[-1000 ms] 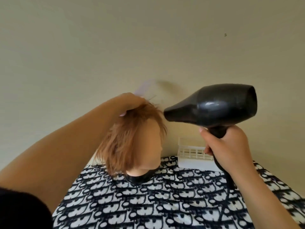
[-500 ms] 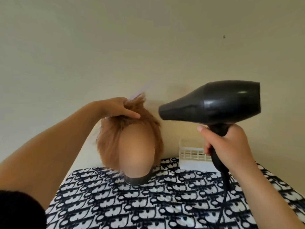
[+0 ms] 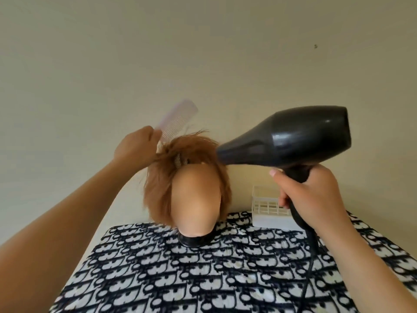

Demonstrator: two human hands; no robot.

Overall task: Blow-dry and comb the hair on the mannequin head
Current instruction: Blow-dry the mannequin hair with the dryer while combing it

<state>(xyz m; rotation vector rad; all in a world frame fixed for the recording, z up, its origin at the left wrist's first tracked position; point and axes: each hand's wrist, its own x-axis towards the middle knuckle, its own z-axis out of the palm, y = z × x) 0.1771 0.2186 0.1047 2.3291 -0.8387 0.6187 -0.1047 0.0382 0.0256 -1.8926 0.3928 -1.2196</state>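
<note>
A person's left hand [image 3: 137,146] grips a pale lilac plastic comb [image 3: 178,122] at the crown of a ginger-haired mannequin head [image 3: 194,195].

The right hand [image 3: 309,193] is wrapped tight round the handle of a glossy black hair dryer [image 3: 293,141], nozzle at the hair. The head stands on a black-and-white patterned cloth [image 3: 203,279], a white slotted plastic basket [image 3: 268,208] near it.

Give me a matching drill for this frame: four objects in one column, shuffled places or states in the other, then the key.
1. pale lilac plastic comb
2. black hair dryer
3. white slotted plastic basket
4. ginger-haired mannequin head

A. against the wall, behind the right hand
B. gripped in the left hand
C. upright on a black base
D. gripped in the right hand

Pairs: 1-B, 2-D, 3-A, 4-C
</note>
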